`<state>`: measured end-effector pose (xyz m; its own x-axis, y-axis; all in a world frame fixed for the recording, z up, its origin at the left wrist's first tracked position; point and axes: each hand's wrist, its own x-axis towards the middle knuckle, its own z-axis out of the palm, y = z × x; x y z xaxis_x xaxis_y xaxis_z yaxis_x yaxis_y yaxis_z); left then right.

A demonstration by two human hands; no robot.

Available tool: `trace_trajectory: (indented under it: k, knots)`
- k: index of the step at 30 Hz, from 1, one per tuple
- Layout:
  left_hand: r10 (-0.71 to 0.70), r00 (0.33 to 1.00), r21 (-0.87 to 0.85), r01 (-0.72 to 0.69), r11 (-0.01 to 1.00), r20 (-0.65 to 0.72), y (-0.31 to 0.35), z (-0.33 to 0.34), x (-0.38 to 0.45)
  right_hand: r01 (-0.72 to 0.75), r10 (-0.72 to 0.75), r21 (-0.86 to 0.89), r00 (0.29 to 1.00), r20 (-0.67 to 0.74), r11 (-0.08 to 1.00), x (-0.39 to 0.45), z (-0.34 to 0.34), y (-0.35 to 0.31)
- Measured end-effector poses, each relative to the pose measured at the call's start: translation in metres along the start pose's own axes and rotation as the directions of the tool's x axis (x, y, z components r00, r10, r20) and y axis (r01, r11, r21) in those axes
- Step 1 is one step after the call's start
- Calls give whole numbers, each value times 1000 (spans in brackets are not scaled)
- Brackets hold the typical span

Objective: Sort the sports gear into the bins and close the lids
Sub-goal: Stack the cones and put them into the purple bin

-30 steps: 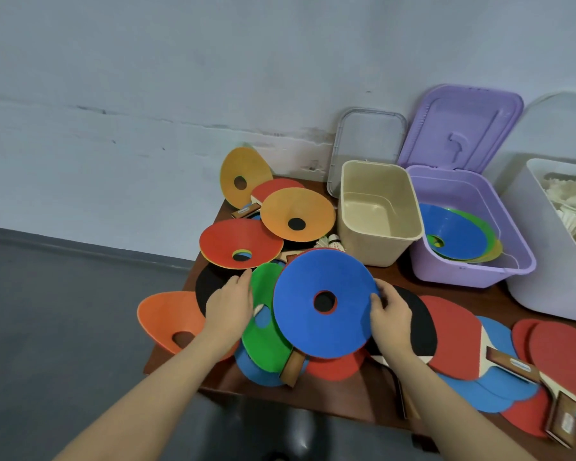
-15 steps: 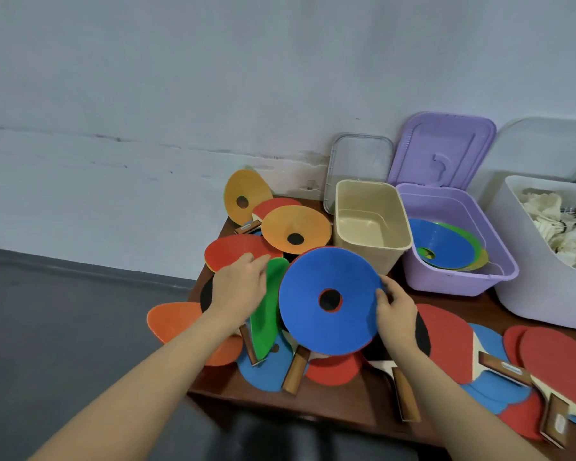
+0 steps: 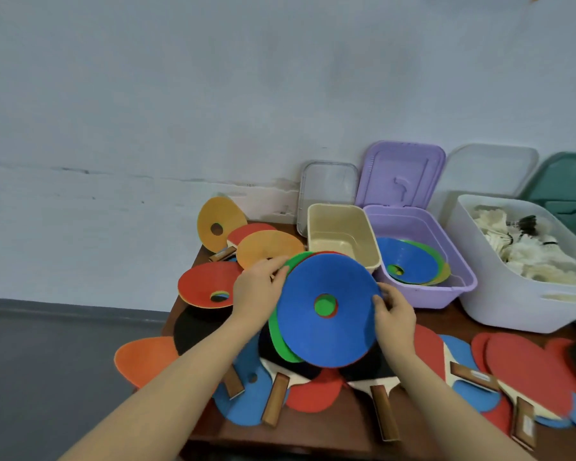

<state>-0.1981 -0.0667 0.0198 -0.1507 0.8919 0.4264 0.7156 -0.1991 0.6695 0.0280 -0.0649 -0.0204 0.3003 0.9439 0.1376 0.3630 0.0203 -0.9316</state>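
The left hand (image 3: 258,291) grips the left edge of a small stack of discs, fingers curled over the rim of the green disc (image 3: 280,341). The right hand (image 3: 393,312) pinches the right rim of the blue disc (image 3: 326,309) on top. Green shows through the blue disc's centre hole, with a sliver of red at its edge. The stack is held tilted, above the paddles (image 3: 276,394) that lie scattered on the counter (image 3: 423,424).

Left of the hands a red disc (image 3: 207,284) lies on the pile, with 2 yellow discs (image 3: 268,249) behind it, 1 of them propped against the wall. An orange disc (image 3: 143,359) hangs over the counter's left edge.

Behind the stack stands a beige bin (image 3: 343,234), just beside a purple bin (image 3: 423,287) that holds a blue disc over green and yellow ones. Its purple lid (image 3: 401,176) leans upright against the wall. Further right a white bin (image 3: 499,294) holds shuttlecocks (image 3: 526,251).
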Motion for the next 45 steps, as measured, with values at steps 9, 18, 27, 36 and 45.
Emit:
trace_trajectory:
  k: [9, 18, 27, 36, 45]
  knots:
    - [-197, 960, -4, 202, 979, 197, -12, 78, -24, -116, 114, -179, 993, -18, 977, -9, -32, 43]
    - [-163, 921, 473, -26, 881, 355, -32, 88, -45, -239, 237, -236, 971, -41, 942, -2, -9, 71]
    - [-283, 886, 602, 6, 798, 367, -50, 86, -45, -116, 109, -290, 993, -42, 950, 1, 29, 68]
    - [-223, 875, 385, 45, 922, 431, -50, 73, -45, -7, 30, -256, 996, 85, 967, -17, 18, 63]
    - [43, 958, 146, -88, 985, 284, -19, 57, -18, 116, -117, -222, 993, 5, 968, -4, -15, 21]
